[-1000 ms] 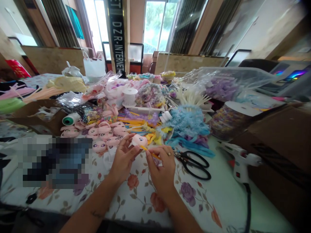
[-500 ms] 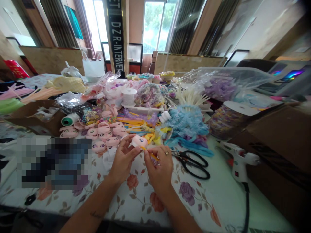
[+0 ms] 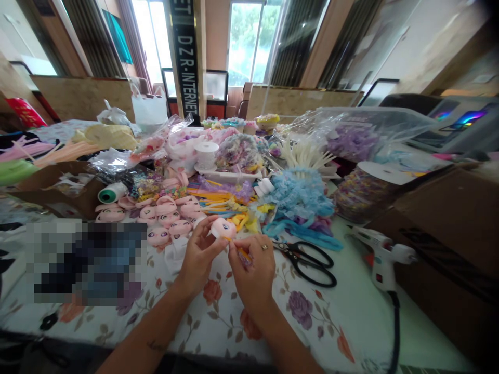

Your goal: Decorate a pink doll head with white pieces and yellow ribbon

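My left hand (image 3: 198, 254) is closed around a small pale pink doll head (image 3: 222, 227) with a painted eye, held above the flowered tablecloth. Against the head's lower edge, my right hand (image 3: 254, 265) pinches a thin orange-yellow strip (image 3: 242, 253), with something purplish under the fingers that I cannot make out. Pink doll heads (image 3: 169, 219), several of them with painted faces, lie just beyond my left hand. Black-handled scissors (image 3: 312, 262) rest to the right of my right hand, their blades partly hidden behind it.
A white glue gun (image 3: 384, 259) with a black cord stands at the right beside a large cardboard box (image 3: 440, 249). Blue ruffled trim (image 3: 300, 195), orange strips (image 3: 218, 198) and a white spool (image 3: 206, 156) crowd the table's middle. A small open carton (image 3: 58, 195) sits at left.
My right hand has shifted slightly left and turned a little, its fingertips closer to the doll head. My left hand holds the head in nearly the same place.
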`<state>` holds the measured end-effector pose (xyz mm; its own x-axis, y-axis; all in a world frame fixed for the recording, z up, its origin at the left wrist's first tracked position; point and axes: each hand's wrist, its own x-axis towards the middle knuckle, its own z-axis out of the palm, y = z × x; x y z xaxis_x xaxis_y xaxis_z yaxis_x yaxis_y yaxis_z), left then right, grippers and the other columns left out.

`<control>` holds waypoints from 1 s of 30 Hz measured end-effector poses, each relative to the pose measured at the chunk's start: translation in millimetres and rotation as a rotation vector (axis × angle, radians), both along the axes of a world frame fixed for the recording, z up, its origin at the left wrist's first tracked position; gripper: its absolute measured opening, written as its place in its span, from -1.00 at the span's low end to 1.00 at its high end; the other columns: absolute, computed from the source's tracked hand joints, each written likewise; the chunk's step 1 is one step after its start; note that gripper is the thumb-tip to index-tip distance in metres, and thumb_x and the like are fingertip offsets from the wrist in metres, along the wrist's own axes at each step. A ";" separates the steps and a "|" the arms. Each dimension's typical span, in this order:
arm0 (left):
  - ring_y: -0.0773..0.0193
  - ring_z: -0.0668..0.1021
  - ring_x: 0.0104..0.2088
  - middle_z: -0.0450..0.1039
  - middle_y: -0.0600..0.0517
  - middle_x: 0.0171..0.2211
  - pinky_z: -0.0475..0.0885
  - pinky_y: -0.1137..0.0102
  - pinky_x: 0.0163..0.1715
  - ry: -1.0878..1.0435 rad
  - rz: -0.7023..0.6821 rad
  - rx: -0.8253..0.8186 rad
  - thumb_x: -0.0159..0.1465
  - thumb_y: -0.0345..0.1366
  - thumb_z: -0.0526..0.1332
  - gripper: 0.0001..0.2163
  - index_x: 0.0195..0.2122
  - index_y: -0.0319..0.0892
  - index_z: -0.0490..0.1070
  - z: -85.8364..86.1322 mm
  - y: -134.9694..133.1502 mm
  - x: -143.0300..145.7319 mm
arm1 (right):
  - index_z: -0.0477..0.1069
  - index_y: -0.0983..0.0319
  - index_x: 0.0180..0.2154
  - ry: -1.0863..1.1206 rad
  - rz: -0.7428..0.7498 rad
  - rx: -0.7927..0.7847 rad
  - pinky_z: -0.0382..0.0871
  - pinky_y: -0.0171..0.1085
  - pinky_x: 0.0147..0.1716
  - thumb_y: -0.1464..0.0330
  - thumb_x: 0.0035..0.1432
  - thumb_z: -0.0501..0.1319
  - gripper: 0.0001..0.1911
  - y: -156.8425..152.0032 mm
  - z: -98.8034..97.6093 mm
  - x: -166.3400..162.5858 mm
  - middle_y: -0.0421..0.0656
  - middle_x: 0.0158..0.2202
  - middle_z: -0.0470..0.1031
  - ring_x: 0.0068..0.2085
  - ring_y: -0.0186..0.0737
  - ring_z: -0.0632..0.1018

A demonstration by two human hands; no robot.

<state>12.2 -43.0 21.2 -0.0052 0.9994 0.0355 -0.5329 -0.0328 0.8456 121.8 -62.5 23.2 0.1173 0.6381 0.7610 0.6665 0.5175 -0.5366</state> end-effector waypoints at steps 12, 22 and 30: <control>0.26 0.51 -0.20 0.45 0.02 -0.14 0.40 0.43 -0.20 0.049 0.045 0.005 0.01 -0.40 0.32 -0.60 -0.08 -0.09 0.41 -0.7 -1.3 0.0 | 0.28 0.19 -0.47 -0.007 0.006 -0.021 0.22 -0.18 -0.31 0.44 0.14 0.16 -0.86 -0.9 -1.5 -1.7 -0.22 -0.51 0.33 -0.38 -0.21 0.35; 0.37 0.47 -0.30 0.44 0.06 -0.16 0.38 0.49 -0.27 0.031 0.057 -0.019 0.03 -0.42 0.30 -0.62 -0.08 -0.09 0.41 -5.8 -0.9 -0.8 | 0.30 0.20 -0.47 -0.061 -0.005 -0.007 0.22 -0.16 -0.31 0.44 0.14 0.17 -0.86 0.8 -7.3 -2.3 -0.19 -0.51 0.35 -0.37 -0.18 0.36; 0.38 0.49 -0.35 0.46 0.08 -0.23 0.41 0.48 -0.32 -0.073 0.037 -0.105 0.03 -0.41 0.28 -0.65 -0.12 -0.09 0.39 -5.5 0.2 -2.9 | 0.33 0.20 -0.37 -0.044 0.011 0.026 0.25 -0.18 -0.29 0.44 0.12 0.21 -0.94 -0.6 -6.6 -2.1 -0.19 -0.46 0.42 -0.36 -0.20 0.41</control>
<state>9.3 -42.8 15.8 -0.0406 0.9967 -0.0708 -0.5936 0.0329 0.8041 119.7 -63.1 16.6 0.0769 0.6188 0.7818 0.6833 0.5383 -0.4932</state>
